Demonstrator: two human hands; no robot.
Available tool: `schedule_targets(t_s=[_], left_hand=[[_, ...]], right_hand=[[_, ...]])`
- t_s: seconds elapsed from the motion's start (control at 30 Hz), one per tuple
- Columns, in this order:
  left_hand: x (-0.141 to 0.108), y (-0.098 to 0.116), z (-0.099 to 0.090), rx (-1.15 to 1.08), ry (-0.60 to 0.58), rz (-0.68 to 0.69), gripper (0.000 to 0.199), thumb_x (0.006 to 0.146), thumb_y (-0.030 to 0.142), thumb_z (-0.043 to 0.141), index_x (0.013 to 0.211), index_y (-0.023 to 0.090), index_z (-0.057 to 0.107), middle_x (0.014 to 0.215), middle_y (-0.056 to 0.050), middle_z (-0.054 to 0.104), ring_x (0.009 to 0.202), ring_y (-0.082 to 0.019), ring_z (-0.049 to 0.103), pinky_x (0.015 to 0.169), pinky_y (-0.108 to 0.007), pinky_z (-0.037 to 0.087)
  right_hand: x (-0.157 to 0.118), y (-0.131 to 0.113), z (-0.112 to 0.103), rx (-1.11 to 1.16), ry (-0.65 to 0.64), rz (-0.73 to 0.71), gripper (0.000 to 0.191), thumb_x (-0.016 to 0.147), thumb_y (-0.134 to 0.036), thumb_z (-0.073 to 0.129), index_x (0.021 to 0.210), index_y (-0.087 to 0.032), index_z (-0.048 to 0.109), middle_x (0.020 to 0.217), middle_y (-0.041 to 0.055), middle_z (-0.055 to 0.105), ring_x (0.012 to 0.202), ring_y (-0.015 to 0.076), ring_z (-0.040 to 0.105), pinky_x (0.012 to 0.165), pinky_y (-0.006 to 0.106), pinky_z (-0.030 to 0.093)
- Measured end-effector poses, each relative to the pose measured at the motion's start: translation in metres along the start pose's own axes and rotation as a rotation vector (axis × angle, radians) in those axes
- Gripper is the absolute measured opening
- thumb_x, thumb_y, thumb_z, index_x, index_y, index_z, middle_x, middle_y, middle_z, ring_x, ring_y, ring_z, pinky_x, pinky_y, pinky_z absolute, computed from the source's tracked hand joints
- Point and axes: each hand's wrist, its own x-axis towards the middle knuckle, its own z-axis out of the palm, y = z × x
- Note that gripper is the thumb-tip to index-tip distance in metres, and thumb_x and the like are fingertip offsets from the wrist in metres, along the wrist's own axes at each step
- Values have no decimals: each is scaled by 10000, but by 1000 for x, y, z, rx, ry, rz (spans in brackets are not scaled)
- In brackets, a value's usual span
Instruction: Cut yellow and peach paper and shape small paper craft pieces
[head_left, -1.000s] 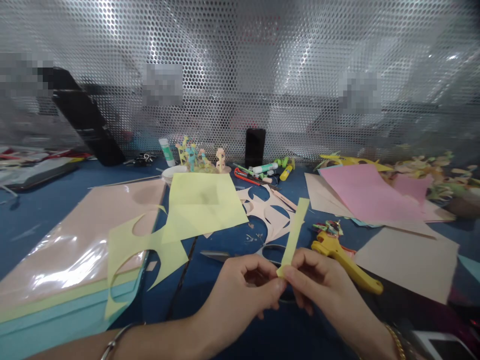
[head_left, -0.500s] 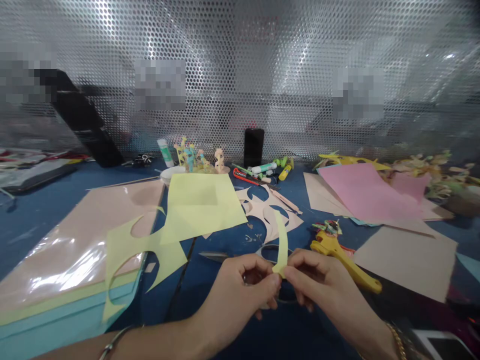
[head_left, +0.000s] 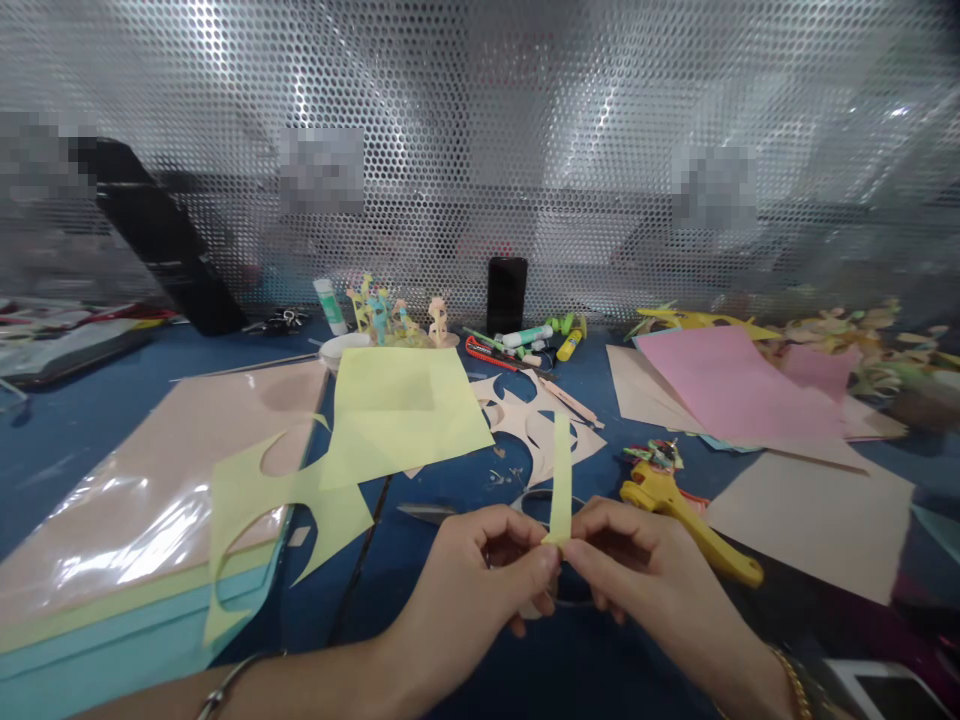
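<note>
And here it is, one pale-yellow paper strip (head_left: 561, 475) held upright, its lower end pinched in the fingers (head_left: 540, 572) of both left hand (head_left: 476, 585) and right hand (head_left: 649, 585), near one pair of scissors (head_left: 424, 513) on the blue desk (head_left: 450, 477), two glue sticks (head_left: 330, 306) and one black phone (head_left: 508, 295) farther back.

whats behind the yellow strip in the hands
Behind the yellow strip are the scissors, a loop partly showing, and farther back pale pink cut paper. The strip hides a slice of each; the left hand and right hand cover more of the scissors.
</note>
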Motion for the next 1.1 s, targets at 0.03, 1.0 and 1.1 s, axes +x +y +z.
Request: schedule_targets(t_s=[0.03,1.0,1.1], left_hand=[[0,0,0,0,1,-1,196,762,319,661,731,138,592,554,23,609,497,-91,588,406,-147,445],[0,1,0,-11,39,11,198,748,318,682,757,146,585,540,30,605,501,-105,609,400,-150,453],[0,1,0,6,37,-6,199,744,312,687,743,144,580,545,31,604,504,-104,611,404,-148,446]], right_hand=[[0,0,0,2,1,-3,238,778,-402,634,694,-181,605,578,-40,501,455,73,465,416,182,393],[2,2,0,84,-25,119,365,743,-521,639,695,-163,586,463,-52,489,399,74,444,376,173,361],[2,2,0,88,-22,108,358,746,-512,654,690,-165,584,461,-54,488,396,71,441,373,170,354]])
